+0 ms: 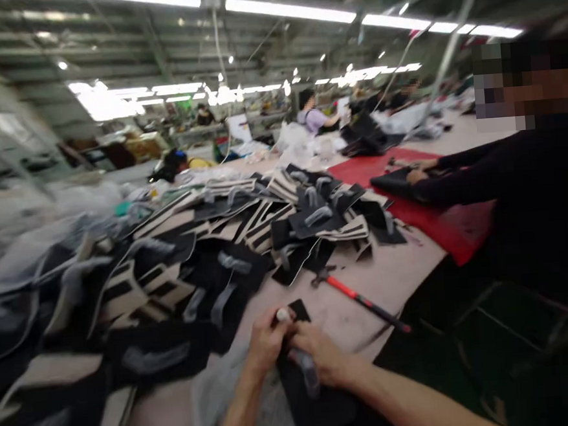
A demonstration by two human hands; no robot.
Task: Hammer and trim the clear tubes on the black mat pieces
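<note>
Close together over the table, both hands are closed at a black flat panel with a handle wrapped in clear plastic. My left hand grips a small pale round-ended object that sticks up between its thumb and fingers; its kind cannot be made out. My right hand is curled over the upper part of the wrapped handle, touching or nearly touching the left fingertips. What lies under the fingers is hidden. Beyond the right hand lies a hammer with a red and black handle.
A large heap of black panels with beige strips and plastic-wrapped handles covers the left and far table. At right, a co-worker in dark sleeves handles a black piece on a red sheet. The table edge runs along the right.
</note>
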